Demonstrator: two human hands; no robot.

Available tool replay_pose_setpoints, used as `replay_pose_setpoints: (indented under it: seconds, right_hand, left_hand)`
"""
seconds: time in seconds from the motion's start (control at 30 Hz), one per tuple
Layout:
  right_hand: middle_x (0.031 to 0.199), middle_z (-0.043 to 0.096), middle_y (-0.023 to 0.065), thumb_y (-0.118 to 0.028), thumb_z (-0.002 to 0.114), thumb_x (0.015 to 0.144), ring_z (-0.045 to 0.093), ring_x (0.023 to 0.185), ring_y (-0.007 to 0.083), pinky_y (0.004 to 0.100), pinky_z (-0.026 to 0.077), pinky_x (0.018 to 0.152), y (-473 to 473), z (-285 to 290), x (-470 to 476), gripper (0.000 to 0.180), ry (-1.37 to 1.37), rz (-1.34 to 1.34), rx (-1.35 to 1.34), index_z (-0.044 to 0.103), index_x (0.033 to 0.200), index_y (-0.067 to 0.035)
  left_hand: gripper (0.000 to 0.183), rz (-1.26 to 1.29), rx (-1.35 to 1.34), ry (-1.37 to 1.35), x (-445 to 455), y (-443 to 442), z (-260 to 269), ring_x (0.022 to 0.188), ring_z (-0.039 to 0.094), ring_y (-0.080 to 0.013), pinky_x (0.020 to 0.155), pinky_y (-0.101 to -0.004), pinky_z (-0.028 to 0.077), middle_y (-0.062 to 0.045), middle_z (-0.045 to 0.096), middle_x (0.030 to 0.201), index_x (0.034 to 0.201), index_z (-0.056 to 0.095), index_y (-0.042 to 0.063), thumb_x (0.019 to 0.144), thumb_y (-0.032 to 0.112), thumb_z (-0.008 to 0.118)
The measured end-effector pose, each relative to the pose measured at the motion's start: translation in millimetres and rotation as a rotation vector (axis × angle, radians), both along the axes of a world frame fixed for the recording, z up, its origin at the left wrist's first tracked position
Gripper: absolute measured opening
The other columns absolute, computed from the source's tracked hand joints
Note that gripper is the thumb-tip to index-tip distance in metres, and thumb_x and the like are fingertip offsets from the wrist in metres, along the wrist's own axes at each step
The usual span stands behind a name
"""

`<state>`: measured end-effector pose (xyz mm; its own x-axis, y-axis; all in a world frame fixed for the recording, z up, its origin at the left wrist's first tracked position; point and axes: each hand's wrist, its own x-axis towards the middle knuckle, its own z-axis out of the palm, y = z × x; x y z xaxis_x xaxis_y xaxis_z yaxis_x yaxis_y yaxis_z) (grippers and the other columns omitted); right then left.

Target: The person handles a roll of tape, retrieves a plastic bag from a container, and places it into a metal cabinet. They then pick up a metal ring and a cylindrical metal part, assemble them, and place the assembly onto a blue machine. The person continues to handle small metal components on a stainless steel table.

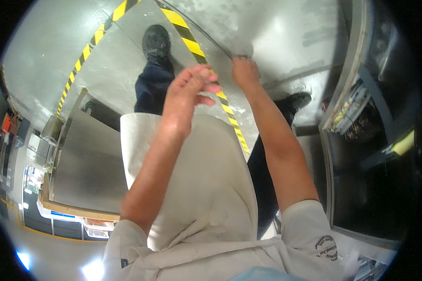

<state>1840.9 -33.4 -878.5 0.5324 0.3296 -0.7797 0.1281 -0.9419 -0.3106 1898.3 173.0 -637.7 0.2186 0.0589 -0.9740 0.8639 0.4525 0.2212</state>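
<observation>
My right hand (245, 72) reaches forward to a shiny stainless steel panel (285, 38), which looks like a door. Its fingers are curled at the panel's near edge, with the fingertips hidden. My left hand (193, 87) is raised in front of the beige apron (211, 168). Nothing is in it, and its fingers are loosely bent and apart. Below that hand, yellow and black striped tape (228, 109) runs along the grey floor. A dark shoe (156, 41) stands forward on the left, while the other shoe (297, 102) is partly behind my right forearm.
To the left is a stainless steel worktable (91, 168) with a wooden edge (81, 210). A metal-framed dark unit (365, 189) stands close on the right, with packets (351, 105) visible in or reflected by it. More striped tape (86, 52) crosses the floor (123, 45) at far left.
</observation>
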Motion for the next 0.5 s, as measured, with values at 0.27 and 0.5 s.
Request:
replay_pose_setpoints:
  seconds: [0.27,0.5]
  right_hand:
    - [0.088,0.077,0.0185,-0.018,0.065,0.093,0.077,0.085,0.0405,0.0539,0.06,0.081,18.7,-30.6,-3.9,0.016,0.036,0.069,-0.073,0.071,0.103,-0.007]
    - [0.093,0.076,0.0168,-0.019,0.066,0.088,0.075,0.087,0.0389,0.054,0.059,0.08,22.4,35.0,-3.7,0.016,-0.018,-0.001,0.14,0.07,0.098,-0.008]
  left_hand:
    - [0.043,0.051,-0.023,0.032,-4.2,4.3,0.4,0.099,0.072,-0.0175,0.082,-0.0329,0.056,-0.009,0.073,0.119,0.137,0.064,0.0,0.108,0.032,0.063]
    - [0.048,0.05,0.299,0.094,-11.8,28.2,-24.1,0.117,0.062,-0.0179,0.089,-0.0357,0.054,-0.007,0.065,0.128,0.136,0.061,0.005,0.1,0.033,0.074]
